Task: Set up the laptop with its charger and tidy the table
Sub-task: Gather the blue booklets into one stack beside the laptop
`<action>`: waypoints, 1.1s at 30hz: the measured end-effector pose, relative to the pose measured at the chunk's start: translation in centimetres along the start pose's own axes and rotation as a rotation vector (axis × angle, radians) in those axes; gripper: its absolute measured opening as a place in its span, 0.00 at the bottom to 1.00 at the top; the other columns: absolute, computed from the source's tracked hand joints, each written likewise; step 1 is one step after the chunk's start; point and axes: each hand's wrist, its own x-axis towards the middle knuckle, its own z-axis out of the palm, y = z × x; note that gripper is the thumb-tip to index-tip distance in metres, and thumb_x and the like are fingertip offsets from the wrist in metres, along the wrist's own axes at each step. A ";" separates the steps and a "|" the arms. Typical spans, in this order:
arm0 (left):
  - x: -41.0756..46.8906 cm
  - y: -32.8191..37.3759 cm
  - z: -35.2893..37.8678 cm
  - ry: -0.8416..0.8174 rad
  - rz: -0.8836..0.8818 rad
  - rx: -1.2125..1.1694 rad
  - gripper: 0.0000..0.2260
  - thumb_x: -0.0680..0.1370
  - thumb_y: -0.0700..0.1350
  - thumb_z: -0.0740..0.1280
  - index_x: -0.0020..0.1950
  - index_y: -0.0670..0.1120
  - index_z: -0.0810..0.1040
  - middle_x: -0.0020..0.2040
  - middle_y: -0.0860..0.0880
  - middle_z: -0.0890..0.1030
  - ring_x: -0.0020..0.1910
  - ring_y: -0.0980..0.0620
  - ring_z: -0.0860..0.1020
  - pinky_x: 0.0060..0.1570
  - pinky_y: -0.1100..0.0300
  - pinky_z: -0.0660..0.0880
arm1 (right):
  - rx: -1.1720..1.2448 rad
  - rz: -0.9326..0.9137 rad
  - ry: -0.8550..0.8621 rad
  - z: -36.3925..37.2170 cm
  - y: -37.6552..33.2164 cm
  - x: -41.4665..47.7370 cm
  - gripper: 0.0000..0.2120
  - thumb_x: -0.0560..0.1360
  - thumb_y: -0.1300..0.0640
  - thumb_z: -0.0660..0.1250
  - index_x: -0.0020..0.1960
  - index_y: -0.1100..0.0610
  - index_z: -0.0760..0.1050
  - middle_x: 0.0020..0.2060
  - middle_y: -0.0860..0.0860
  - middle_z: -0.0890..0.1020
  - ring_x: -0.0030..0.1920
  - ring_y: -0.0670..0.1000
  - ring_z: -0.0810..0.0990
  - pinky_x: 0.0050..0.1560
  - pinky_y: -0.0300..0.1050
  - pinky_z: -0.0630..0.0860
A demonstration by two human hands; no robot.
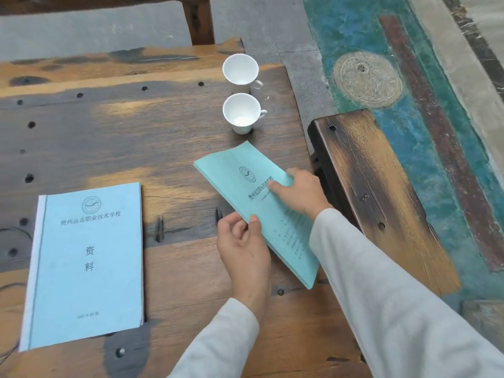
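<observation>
A light blue booklet (84, 263) lies flat on the wooden table (169, 137) at the left. A second, greener booklet (245, 181) sits tilted near the table's right side, slightly lifted. My left hand (244, 246) pinches its near left edge between thumb and fingers. My right hand (302, 192) grips its right edge, thumb on the cover. Neither a laptop nor a charger block is in view; a thin dark cable (11, 285) shows at the far left edge.
Two white cups stand near the table's far right edge, one (240, 72) behind the other (241, 111). A wooden bench (376, 186) runs along the table's right side. Another bench leg (199, 20) is at the top.
</observation>
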 end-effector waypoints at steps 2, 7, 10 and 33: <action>-1.0 1.5 -0.6 -0.107 0.009 -0.033 0.05 0.80 0.36 0.67 0.54 0.43 0.75 0.50 0.42 0.87 0.49 0.48 0.85 0.48 0.60 0.81 | 0.197 0.043 -0.007 0.4 -0.4 -0.6 0.21 0.75 0.39 0.68 0.54 0.56 0.83 0.51 0.52 0.86 0.54 0.54 0.82 0.59 0.49 0.76; -0.8 7.2 -3.2 -0.279 0.007 -0.097 0.09 0.81 0.37 0.67 0.59 0.45 0.79 0.50 0.44 0.87 0.46 0.51 0.86 0.42 0.62 0.80 | 0.926 0.298 -0.393 2.7 -3.3 -2.7 0.18 0.76 0.43 0.70 0.48 0.59 0.85 0.40 0.54 0.88 0.36 0.51 0.86 0.35 0.41 0.79; 1.5 10.9 -6.0 -0.273 -0.070 -0.110 0.12 0.81 0.38 0.66 0.64 0.43 0.79 0.52 0.43 0.87 0.46 0.49 0.86 0.40 0.59 0.81 | 1.134 0.322 -0.467 5.8 -5.3 -4.1 0.21 0.79 0.46 0.66 0.62 0.61 0.81 0.58 0.62 0.83 0.52 0.58 0.82 0.59 0.54 0.78; 19.2 14.5 -37.7 0.062 0.089 0.786 0.15 0.77 0.44 0.70 0.63 0.44 0.83 0.46 0.50 0.86 0.47 0.48 0.85 0.55 0.46 0.81 | 0.456 0.041 -0.077 23.1 -19.6 -11.8 0.04 0.74 0.56 0.73 0.44 0.46 0.81 0.37 0.45 0.87 0.42 0.48 0.87 0.51 0.50 0.82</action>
